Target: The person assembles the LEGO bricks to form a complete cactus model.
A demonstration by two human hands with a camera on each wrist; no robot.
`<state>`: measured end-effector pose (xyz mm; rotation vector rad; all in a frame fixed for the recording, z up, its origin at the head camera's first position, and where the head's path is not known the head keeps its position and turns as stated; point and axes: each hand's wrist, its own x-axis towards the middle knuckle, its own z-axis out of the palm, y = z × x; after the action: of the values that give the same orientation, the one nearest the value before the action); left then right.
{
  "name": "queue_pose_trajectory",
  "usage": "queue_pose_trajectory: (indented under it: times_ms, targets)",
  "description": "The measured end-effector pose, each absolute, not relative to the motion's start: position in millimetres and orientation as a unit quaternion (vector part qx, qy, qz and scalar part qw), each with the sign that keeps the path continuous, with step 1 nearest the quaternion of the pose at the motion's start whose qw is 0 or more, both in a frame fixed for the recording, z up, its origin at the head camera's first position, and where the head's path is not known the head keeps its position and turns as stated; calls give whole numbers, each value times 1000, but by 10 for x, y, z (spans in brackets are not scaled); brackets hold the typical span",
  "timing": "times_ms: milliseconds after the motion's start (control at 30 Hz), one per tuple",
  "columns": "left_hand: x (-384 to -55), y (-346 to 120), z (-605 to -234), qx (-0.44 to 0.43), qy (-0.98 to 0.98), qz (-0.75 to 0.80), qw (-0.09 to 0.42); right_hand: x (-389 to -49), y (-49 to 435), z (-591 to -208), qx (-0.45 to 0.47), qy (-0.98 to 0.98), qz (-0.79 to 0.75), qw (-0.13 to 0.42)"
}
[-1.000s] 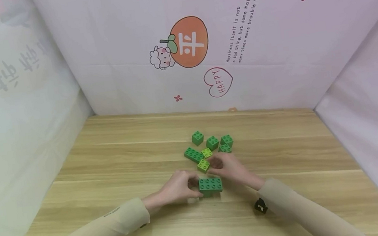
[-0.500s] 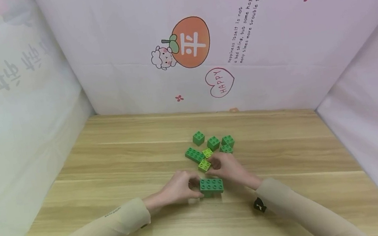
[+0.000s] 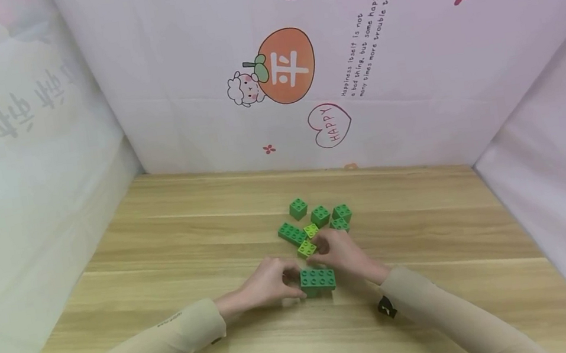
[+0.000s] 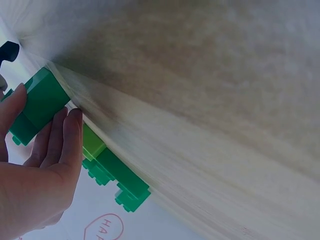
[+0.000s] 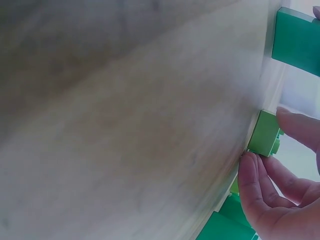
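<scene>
On the near side of the bricks, my left hand [image 3: 269, 281] holds a stack of green toy building bricks [image 3: 318, 279] by its left end. A long eight-stud brick forms the top of this stack. In the left wrist view, thumb and fingers lie on opposite sides of the green stack [image 4: 42, 102]. My right hand [image 3: 345, 253] pinches a small lime-green four-stud brick [image 3: 306, 249] between thumb and fingertips, just behind the stack. The right wrist view shows the lime-green brick [image 5: 265, 132] low at the tabletop, its studs facing the palm.
Beyond the hands lie a long green brick [image 3: 292, 233], another lime-green brick [image 3: 311, 230] and several small green bricks [image 3: 320, 215]. The wooden table [image 3: 188, 230] is bounded by a printed white cloth [image 3: 191, 129] at the back and cloth at both sides.
Both hands keep their places and their grips on the bricks. The head view shifts very slightly; otherwise little differs.
</scene>
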<state>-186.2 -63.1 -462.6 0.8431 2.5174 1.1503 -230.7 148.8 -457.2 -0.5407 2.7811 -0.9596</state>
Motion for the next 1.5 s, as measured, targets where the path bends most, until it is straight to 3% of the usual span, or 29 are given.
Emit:
queue_pose_trajectory:
  times_ms: [1500]
  targets:
    - [-1863,-628,-4647,284,859,406,131,-2095,1651,-4195,-236,920,-312,17]
